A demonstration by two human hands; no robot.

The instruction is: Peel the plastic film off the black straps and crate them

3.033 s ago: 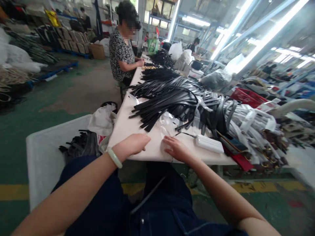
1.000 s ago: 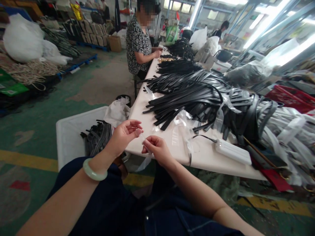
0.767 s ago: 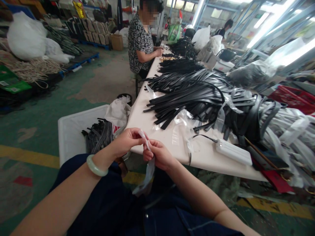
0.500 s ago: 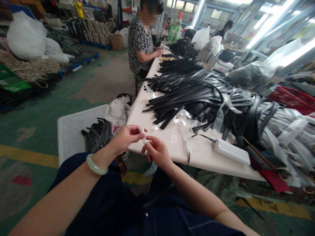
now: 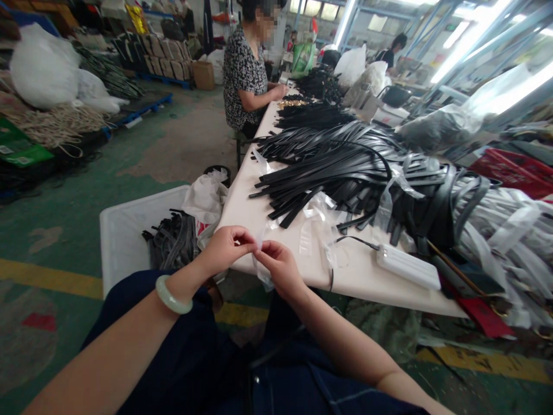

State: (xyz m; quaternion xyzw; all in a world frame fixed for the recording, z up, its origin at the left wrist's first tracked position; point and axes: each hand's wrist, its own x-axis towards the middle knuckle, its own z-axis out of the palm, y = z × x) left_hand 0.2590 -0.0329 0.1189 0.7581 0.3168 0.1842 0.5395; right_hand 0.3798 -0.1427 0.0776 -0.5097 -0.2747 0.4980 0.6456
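Observation:
Between my hands, just off the near corner of the pale table (image 5: 298, 262), is a strip of clear plastic (image 5: 262, 272) that hangs down below the fingers. My left hand (image 5: 228, 249), with a pale green bangle on its wrist, pinches the strip from the left. From the right, my right hand (image 5: 280, 266) pinches it too, fingertips touching those of the left. The pinched part is mostly hidden by the fingers. Beyond my hands, long black straps (image 5: 319, 173) lie heaped on the table, with loose clear plastic scraps (image 5: 322, 222) at their near ends.
A white power bank (image 5: 408, 266) with a black cable lies near the table's front edge. At left below stands a white bin (image 5: 123, 230) holding dark grey straps (image 5: 175, 239). A person in a patterned shirt (image 5: 246, 75) sits at the table's far left side.
My right hand has closed its fingers into a pinch against the left fingertips. The plastic strip now hangs below both hands.

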